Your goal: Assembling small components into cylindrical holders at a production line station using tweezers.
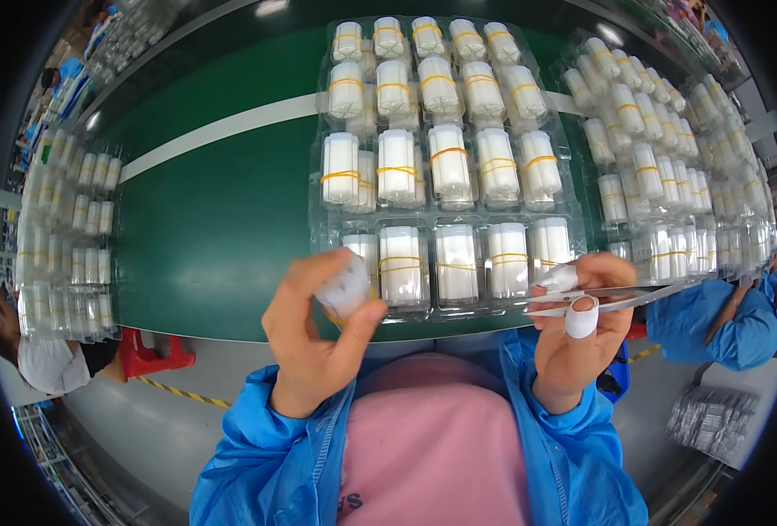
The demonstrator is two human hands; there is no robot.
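My left hand [311,337] grips a bundle of white tubes [346,287] between thumb and fingers, in front of the near left of the tray stack. The bundle is tilted with one end toward me and slightly blurred. A pair of metal tweezers [620,301] lies in my right hand [585,333], its prongs apart and its tips pointing left. White wraps cover two fingertips of that hand. Just beyond both hands, clear plastic trays [430,300] hold rows of white tube bundles [456,263], each bound with a yellow or orange rubber band.
The green worktable [204,237] carries more loaded trays [660,175] at right and another stack [71,237] at left. A red stool [153,351] stands below the table's left edge. Co-workers sit at either side, one in a blue sleeve [721,320] at right.
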